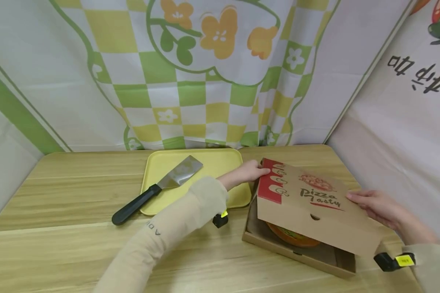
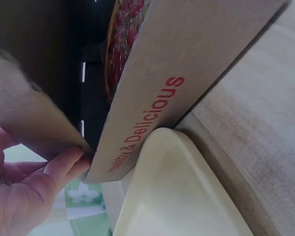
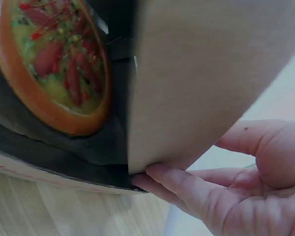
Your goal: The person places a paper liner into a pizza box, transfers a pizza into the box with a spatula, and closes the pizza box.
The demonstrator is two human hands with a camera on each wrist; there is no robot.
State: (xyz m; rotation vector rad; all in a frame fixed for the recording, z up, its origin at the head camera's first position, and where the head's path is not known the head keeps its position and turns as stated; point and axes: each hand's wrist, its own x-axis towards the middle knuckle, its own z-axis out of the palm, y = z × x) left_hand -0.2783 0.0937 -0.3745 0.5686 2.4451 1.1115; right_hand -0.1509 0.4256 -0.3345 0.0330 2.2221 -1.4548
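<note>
A cardboard pizza box lid point(image 1: 289, 211) with a red printed band slants over the box base point(image 1: 264, 243), its front edge raised. Through the gap shows a pizza point(image 1: 295, 237) with an orange-brown crust; the right wrist view shows red and green toppings on it. My left hand point(image 1: 245, 172) pinches the lid's left edge near the back corner, thumb on the upper side. On the opposite side, my right hand point(image 1: 379, 206) grips the lid's right edge, thumb above and fingers beneath. Part of the pizza is hidden under the lid.
Left of the box lies a yellow tray point(image 1: 220, 158), its corner close against the box wall. A spatula point(image 1: 168, 179) with a black handle rests across the tray, handle past its left rim. Behind the wooden table point(image 1: 77, 195) hangs a checked curtain point(image 1: 190, 93).
</note>
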